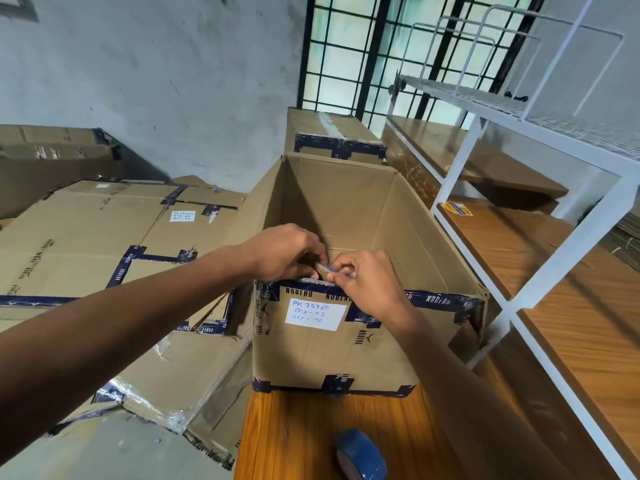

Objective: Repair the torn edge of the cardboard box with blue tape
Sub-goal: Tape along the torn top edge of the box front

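Observation:
An open cardboard box [329,355] stands on a wooden table, its near wall bearing dark printed tape and a white handwritten label [315,315]. Both hands meet at the near top rim. My left hand [287,252] curls its fingers over the rim from the left. My right hand [367,278] pinches a small strip of blue tape [331,268] right at the rim between the two hands. A roll of blue tape [362,455] lies on the table in front of the box.
Sealed and flattened cardboard boxes [104,237] are stacked to the left, and another box [329,136] stands behind. A white metal shelving frame [519,299] with wooden shelves stands at the right. The wooden table [287,434] holds the box.

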The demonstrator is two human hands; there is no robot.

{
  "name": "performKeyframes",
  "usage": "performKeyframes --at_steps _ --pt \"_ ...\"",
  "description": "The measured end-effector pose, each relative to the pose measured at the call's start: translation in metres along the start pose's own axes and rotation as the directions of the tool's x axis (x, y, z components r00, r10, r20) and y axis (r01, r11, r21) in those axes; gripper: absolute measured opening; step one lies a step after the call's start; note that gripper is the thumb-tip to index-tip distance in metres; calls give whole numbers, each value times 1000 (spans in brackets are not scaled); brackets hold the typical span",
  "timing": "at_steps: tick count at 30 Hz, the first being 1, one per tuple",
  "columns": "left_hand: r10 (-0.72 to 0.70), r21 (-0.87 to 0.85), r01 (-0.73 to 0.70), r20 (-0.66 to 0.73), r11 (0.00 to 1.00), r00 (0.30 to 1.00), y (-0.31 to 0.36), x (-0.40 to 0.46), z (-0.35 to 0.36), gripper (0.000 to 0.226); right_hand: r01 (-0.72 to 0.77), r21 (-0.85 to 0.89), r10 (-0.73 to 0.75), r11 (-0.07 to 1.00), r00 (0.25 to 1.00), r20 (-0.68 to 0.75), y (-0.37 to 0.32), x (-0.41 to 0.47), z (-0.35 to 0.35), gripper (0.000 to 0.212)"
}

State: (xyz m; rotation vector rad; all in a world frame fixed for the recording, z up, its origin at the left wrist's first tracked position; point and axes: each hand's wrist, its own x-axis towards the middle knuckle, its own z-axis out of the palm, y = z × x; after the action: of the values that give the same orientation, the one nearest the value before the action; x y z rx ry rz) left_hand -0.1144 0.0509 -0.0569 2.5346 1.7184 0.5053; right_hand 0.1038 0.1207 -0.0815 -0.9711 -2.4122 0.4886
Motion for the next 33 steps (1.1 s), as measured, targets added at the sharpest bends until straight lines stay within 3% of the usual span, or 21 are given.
performKeyframes --at_steps 3,9,13,19,26,33 --pt "-12 -24 11 -44 1000 999 6 2 7 3 5 -1 -5 1000 1000 -5 2 0 0 2" --pt "-22 -97 23 9 995 1000 5 6 1 3 6 -19 -6 1000 1000 1 3 -3 -2 7" --pt "-16 -78 18 27 997 1000 -3 -2 -5 21 27 -21 -27 999 999 33 2 -4 -7 8" --pt "-68 -49 68 -6 997 998 -14 -13 -5 4 24 16 -25 1000 999 39 1 -3 -7 5" --pt "-110 -90 110 2 990 994 -15 -13 -4 8 86 -41 -81 995 989 120 11 -7 -23 17" --pt "-136 -90 131 -51 987 989 -23 -22 -11 8 195 -109 -198 975 980 -18 15 -15 -19 11"
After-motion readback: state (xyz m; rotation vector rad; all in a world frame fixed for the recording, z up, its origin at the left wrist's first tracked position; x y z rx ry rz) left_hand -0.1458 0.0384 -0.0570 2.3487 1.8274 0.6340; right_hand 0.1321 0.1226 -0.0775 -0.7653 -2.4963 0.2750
